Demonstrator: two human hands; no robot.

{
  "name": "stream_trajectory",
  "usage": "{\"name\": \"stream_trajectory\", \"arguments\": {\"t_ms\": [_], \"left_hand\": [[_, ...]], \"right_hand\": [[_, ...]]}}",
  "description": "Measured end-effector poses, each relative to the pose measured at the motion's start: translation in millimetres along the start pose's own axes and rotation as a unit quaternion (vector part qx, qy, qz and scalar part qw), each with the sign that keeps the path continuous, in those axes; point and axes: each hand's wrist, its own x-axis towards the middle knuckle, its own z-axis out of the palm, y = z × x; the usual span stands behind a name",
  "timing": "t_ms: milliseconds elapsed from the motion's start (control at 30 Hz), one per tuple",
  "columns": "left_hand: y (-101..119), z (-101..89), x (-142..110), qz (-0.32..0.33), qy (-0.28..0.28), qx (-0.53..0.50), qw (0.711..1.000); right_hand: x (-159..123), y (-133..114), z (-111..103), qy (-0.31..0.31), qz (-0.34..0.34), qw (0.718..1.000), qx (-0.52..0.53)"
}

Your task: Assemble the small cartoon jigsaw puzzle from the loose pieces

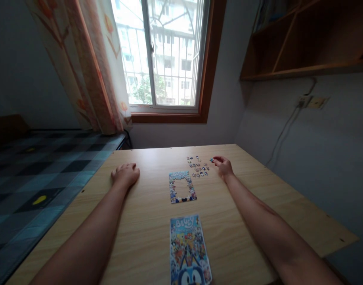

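Between the fingertips of my right hand (pixel 223 165) is a small blue puzzle piece (pixel 211 160), at the right of a group of loose puzzle pieces (pixel 196 165). My left hand (pixel 125 174) rests on the table at the left, its fingers curled under; whether anything is beneath them is hidden. In the middle lies a partly joined jigsaw puzzle (pixel 173 190), a rectangular frame of pieces around a bare centre. Nearer to me is a picture box or sheet (pixel 189 249) marked "Bluey", with cartoon characters on it.
The wooden table (pixel 151 221) reaches toward the wall below the window (pixel 169 55). A bed with a checked cover (pixel 50 170) stands along the left side, beside a curtain (pixel 92 67). A shelf (pixel 303 47) and a socket with a cable (pixel 303 102) are on the right wall.
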Motion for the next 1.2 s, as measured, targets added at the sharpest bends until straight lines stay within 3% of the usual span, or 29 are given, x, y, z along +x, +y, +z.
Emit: {"name": "stream_trajectory", "arguments": {"t_ms": [267,400,533,633,700,800,933,1033,1200], "left_hand": [[7,2.7,-12,0.016,0.049,0.003,0.999],[20,7.5,-23,-0.006,0.041,0.015,0.999],[38,13.1,-43,0.013,-0.001,0.015,1.000],[45,15.1,-60,0.066,-0.010,-0.005,0.998],[47,14.0,-69,0.121,0.014,-0.037,0.992],[52,8.0,-79,0.216,0.087,-0.121,0.965],[68,-4.9,-92,0.379,0.196,-0.181,0.886],[80,-13.6,-104,0.467,0.214,-0.204,0.833],[88,-21.7,-121,0.497,0.221,-0.239,0.805]], "right_hand": [[-29,-2,18,0.076,-0.021,0.986,-0.144],[-42,-9,26,0.083,-0.010,0.989,-0.123],[-60,-22,34,0.042,-0.042,0.995,-0.076],[-77,-39,40,-0.042,-0.084,0.994,-0.061],[-89,-52,45,-0.102,-0.109,0.987,-0.055],[-106,-67,52,-0.171,-0.129,0.975,-0.062],[-123,-77,59,-0.246,-0.083,0.966,-0.017],[-129,-79,62,-0.293,-0.020,0.955,0.046],[-132,-82,61,-0.311,0.043,0.945,0.092]]}}
